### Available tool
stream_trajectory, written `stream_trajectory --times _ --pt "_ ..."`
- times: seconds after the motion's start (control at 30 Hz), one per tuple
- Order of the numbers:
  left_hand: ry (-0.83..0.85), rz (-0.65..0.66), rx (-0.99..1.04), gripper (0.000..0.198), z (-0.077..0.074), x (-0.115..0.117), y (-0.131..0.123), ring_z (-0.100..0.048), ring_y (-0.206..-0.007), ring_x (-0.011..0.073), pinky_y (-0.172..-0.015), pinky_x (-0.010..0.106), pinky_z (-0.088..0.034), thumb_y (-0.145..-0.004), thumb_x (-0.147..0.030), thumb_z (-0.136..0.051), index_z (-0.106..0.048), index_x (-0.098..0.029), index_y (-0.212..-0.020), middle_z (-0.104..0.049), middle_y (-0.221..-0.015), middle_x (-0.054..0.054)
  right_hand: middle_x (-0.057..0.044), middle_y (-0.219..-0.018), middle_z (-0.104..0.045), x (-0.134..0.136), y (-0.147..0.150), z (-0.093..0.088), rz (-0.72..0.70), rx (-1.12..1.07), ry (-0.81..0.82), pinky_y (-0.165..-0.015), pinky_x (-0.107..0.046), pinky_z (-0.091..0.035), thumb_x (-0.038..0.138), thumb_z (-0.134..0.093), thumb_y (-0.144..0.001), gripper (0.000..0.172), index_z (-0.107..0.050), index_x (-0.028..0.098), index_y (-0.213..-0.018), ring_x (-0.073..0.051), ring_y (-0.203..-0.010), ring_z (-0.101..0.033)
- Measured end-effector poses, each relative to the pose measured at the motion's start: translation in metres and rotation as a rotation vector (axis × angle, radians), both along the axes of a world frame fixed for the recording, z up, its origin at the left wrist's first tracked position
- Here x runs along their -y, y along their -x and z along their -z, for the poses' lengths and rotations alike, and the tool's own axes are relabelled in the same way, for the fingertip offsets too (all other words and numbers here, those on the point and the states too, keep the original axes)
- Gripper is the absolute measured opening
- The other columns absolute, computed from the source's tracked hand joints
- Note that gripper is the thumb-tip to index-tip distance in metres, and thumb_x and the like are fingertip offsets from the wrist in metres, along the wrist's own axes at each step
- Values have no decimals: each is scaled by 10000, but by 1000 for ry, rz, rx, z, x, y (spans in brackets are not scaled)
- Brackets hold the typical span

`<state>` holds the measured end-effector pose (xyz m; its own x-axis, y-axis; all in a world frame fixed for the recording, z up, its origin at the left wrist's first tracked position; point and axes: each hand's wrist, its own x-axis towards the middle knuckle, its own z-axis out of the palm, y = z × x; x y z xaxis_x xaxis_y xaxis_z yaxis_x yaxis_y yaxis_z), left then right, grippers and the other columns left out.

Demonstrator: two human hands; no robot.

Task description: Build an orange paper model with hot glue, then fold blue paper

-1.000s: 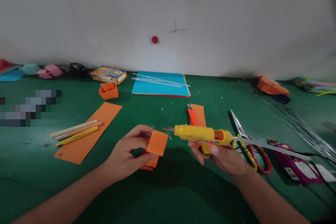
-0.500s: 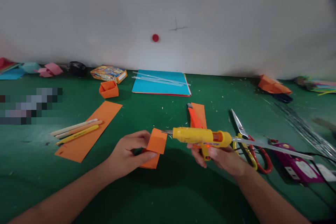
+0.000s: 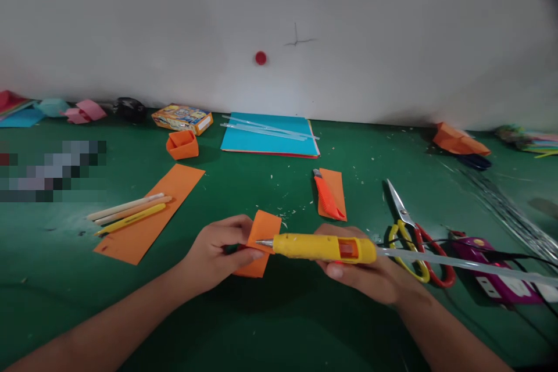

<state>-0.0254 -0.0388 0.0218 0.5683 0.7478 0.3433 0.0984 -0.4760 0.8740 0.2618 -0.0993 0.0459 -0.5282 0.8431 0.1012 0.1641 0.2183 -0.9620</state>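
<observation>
My left hand [image 3: 218,250] pinches a folded orange paper piece [image 3: 260,238] low over the green table, thumb on its front face. My right hand [image 3: 370,273] is wrapped round a yellow glue gun [image 3: 320,247] held level, with a clear glue stick [image 3: 457,261] sticking out of its back to the right. The gun's metal tip touches the left part of the orange paper. An orange utility knife [image 3: 326,197] lies on a small orange strip just beyond the gun.
Scissors [image 3: 412,232] with red and yellow handles lie right of my right hand, beside a purple power strip [image 3: 492,267]. A long orange strip [image 3: 152,209] with pencils [image 3: 128,212] lies left. A small orange paper box [image 3: 182,144], blue paper sheets [image 3: 270,136] and a printed carton [image 3: 182,118] sit by the wall.
The glue gun has moved left and down until its tip meets the orange paper. My left hand has lowered the paper slightly.
</observation>
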Motion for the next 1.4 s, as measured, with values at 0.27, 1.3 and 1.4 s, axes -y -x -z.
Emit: stream_trajectory --times 0.27,1.3,1.4 --pt "-37 20 -8 103 2 -2 1 -735 -805 175 -717 235 -589 -884 -239 -753 -832 -189 -926 -752 -903 76 -7 -831 -474 1 2 -4 11 10 -37 -591 -320 -330 525 -547 -1011 338 -530 216 -875 -160 -675 -431" --pt "-9 10 -27 109 5 4 1 -721 -788 170 -694 223 -550 -885 -243 -735 -798 -159 -859 -748 -926 88 -12 -856 -522 1 1 -1 46 33 -106 -624 -307 -405 482 -511 -1046 283 -546 228 -927 -166 -707 -489" --pt "-12 16 -18 98 7 4 1 -715 -779 165 -677 220 -545 -881 -234 -737 -791 -161 -842 -744 -931 85 -12 -856 -521 1 1 0 57 30 -108 -623 -306 -413 491 -508 -1047 291 -544 232 -918 -170 -712 -498"
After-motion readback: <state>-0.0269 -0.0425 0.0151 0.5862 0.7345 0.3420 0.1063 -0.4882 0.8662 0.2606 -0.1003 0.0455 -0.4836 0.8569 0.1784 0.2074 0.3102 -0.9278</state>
